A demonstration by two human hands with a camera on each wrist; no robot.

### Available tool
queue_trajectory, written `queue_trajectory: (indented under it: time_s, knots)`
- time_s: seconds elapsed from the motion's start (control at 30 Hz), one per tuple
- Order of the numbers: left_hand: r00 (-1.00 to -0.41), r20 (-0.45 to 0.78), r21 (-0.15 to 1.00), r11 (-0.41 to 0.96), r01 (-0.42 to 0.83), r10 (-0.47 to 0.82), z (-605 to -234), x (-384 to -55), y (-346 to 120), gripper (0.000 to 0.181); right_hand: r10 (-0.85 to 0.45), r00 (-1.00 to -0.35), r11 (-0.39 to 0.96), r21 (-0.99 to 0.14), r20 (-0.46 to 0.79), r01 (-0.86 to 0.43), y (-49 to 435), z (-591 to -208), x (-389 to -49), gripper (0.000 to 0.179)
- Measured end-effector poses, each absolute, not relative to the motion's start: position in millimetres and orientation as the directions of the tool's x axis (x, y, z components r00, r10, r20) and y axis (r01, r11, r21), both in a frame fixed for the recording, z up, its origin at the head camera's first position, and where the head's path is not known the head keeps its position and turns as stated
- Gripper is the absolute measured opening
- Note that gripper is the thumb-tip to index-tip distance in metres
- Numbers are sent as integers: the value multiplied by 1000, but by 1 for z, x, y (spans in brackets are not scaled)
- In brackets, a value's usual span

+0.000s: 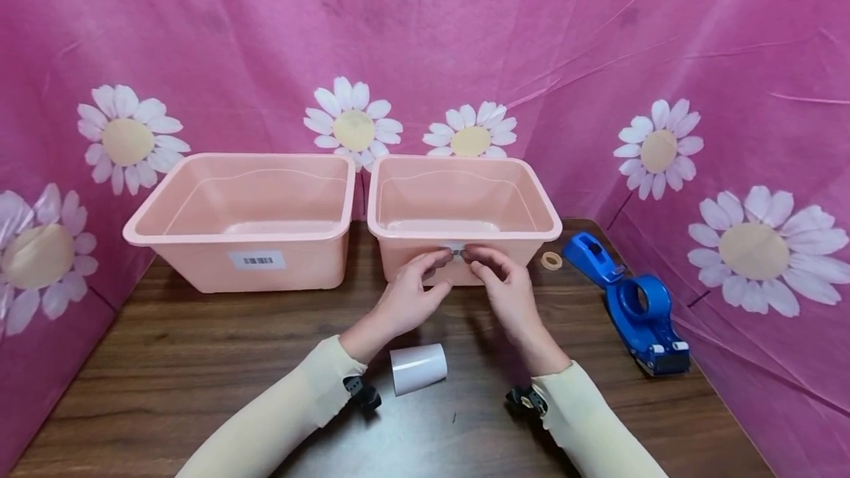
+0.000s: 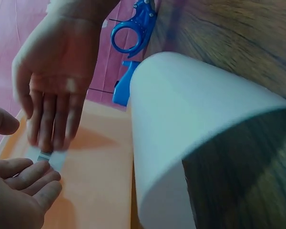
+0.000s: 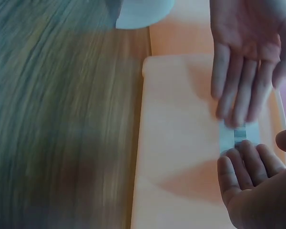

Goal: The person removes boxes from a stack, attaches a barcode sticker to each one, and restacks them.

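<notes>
Both hands are at the front wall of the right pink bin (image 1: 393, 260), where a white barcode label (image 1: 456, 249) sits. My left hand (image 1: 413, 295) has its fingertips on or close to the label's left side. From the other side, my right hand (image 1: 510, 295) reaches the label's right side. Fairly straight fingers of both hands nearly meet over the label, with a strip of barcode showing between them in the right wrist view (image 3: 240, 133). Neither hand holds anything. On the table below the left hand lies a hollow white roll (image 1: 419, 369), large in the left wrist view.
A second pink bin (image 1: 179, 264) with a barcode label (image 1: 257, 260) stands at the left. To the right lie a blue tape dispenser (image 1: 624, 308) and a small tan ring (image 1: 551, 261). Pink flowered cloth (image 1: 571, 35) surrounds the brown wooden table (image 1: 166, 360).
</notes>
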State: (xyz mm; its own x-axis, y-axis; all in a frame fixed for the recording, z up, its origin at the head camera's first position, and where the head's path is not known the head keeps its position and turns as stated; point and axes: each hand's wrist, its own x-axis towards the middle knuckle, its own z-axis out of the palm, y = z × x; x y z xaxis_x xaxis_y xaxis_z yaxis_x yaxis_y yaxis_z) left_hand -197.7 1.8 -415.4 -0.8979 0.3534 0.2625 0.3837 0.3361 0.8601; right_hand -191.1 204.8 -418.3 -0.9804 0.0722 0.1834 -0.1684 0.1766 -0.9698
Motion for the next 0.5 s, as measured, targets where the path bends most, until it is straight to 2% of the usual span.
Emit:
queue_trajectory:
  time_s: [0.27,0.5]
  knots:
    - [-910,250,873,330,360,331,-417,-194,-10,49,135,-976,140,-978,172,-153,223,-422,-189,31]
    - [-896,250,864,334,377,366,-414,-194,-1,50,42,-984,148,-975,174,-166,210,-421,-187,33]
